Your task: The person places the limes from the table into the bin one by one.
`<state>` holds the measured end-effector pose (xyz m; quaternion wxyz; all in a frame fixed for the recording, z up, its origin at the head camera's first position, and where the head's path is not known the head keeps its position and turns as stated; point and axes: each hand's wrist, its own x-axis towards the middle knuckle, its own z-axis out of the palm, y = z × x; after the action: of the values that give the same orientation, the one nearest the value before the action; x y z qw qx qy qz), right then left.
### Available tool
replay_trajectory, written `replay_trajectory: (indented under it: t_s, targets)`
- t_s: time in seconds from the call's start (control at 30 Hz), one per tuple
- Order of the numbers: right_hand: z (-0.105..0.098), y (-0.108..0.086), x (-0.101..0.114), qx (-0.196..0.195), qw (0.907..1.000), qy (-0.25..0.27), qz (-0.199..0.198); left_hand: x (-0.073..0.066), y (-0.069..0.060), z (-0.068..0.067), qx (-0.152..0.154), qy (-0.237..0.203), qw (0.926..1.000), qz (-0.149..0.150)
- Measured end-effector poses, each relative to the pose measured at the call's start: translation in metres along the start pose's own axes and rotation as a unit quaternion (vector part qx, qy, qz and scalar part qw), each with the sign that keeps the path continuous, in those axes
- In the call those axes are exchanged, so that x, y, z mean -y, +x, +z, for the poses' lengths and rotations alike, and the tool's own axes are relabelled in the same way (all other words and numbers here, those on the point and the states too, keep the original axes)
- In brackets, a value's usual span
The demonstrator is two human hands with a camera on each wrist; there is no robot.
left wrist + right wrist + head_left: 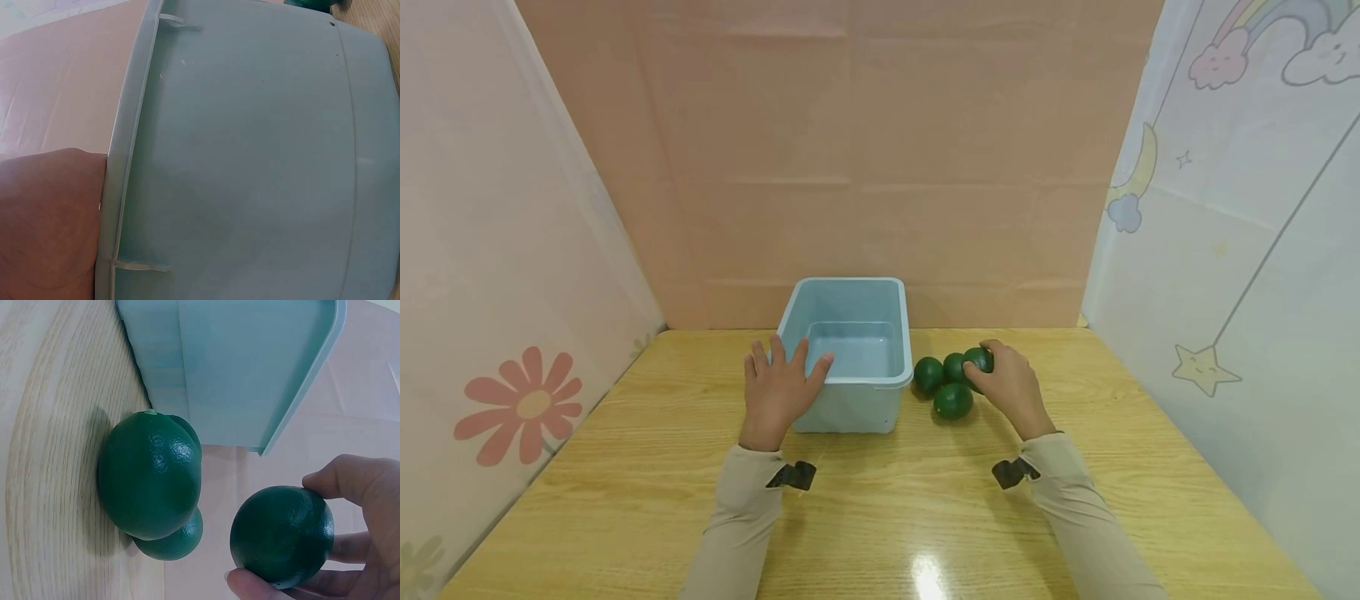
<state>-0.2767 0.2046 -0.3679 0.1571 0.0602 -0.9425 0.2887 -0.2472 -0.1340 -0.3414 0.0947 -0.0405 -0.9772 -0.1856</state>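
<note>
Pinching a green fruit (pixel 281 537) at its fingertips, the right hand (pixel 1011 387) is right of the bin (pixel 850 408) (left hand (pixel 778 393) splayed at its near rim (pixel 872 383)).

The left hand (pixel 778 393) and right hand (pixel 1011 385) were bare beyond long, plain beige sleeves (pixel 737 517), which were close-fitting and lightly creased. A small, black, blocky device (pixel 802 475) jutted from the inner side of each cuff (pixel 752 458).
</note>
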Motion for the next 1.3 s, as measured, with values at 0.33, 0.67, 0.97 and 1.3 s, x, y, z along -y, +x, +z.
replay_trajectory:
  t_s: [0.33, 0.67, 0.97, 1.3]
  targets:
    - [-0.0007, 0.0004, 0.0025, 0.003, 1.0000, -0.002, 0.002, 0.0008, -0.0002, 0.0001, -0.007, -0.002, 1.0000, 0.000]
    - [-0.0025, 0.0006, 0.0059, 0.001, 1.0000, 0.005, 0.000, 0.0012, 0.0011, -0.0011, 0.003, -0.003, 1.0000, -0.002]
    - [-0.0031, 0.0011, 0.0069, -0.006, 0.9999, 0.009, -0.006, 0.0014, 0.0014, -0.0015, -0.001, -0.002, 1.0000, 0.005]
    - [-0.0040, 0.0001, 0.0080, -0.006, 0.9999, 0.013, -0.006, 0.0020, 0.0004, -0.0007, -0.010, 0.005, 0.9999, 0.008]
